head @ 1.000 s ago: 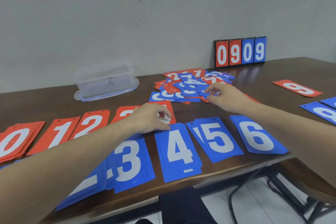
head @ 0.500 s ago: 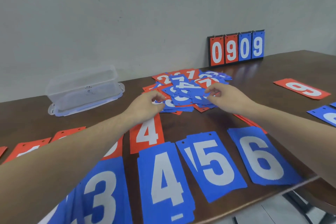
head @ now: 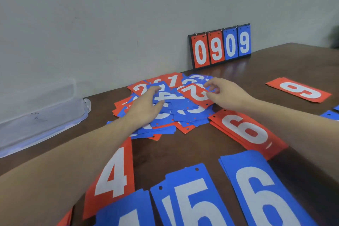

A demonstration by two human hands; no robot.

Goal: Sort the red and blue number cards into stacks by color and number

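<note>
We see the unsorted pile of red and blue cards (head: 174, 108) lying mid-table, near the wall. Our left hand (head: 146, 105) rests on the pile with fingers spread and relaxed, fingertips on a blue 4 card (head: 169, 95). Our right hand (head: 226, 93) pinches the edge of a red 2 card (head: 196, 92) at the top of the pile between thumb and forefinger. Sorted stacks lie closer to us on the brown table (head: 183, 148): red 4 (head: 113, 174), red 6 (head: 245, 130), blue 5 (head: 189, 198), blue 6 (head: 262, 192). A red 9 (head: 299, 90) lies far right. A scoreboard reading 0909 (head: 221, 46) stands against the wall, and a clear plastic box (head: 40, 113) sits at left.
</note>
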